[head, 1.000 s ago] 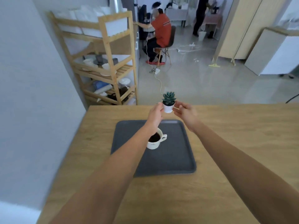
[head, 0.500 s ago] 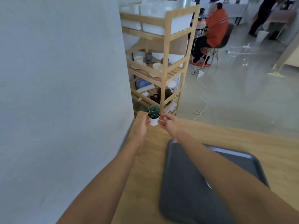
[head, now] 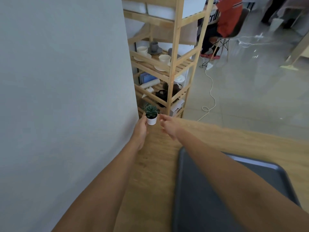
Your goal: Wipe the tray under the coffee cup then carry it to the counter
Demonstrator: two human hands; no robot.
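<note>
Head view.

Item: small plant pot (head: 151, 120), white, holding a green succulent. Position: far left corner of the wooden surface (head: 155, 164), next to the grey wall (head: 63, 97). Whether its base touches the surface cannot be told.

Item: left hand (head: 141, 129). Arm extended along the wall side. Fingers (head: 145, 121) curled against the left flank of the plant pot, thumb side up, in contact with it.

Item: right hand (head: 168, 126). Arm extended across the tray. Fingers (head: 163, 116) spread loosely and motion-blurred, just beside the right flank of the plant pot with a narrow gap showing; nothing held.

Item: tray (head: 192, 198), dark grey, rounded corners, raised rim. Position: lying flat on the surface, lower right of frame, well apart from the plant pot. Much of it is covered by the right forearm. The coffee cup does not show in this frame.

Item: wooden shelf unit (head: 173, 67), slatted tiers, standing on the floor past the far edge of the surface. Contents: pale cups and saucers, one grey cup, rolled paper, dark objects lower down.

Item: seated person (head: 229, 15) in an orange top, far background, on a chair. White cable (head: 211, 91) trailing over the grey floor.
</note>
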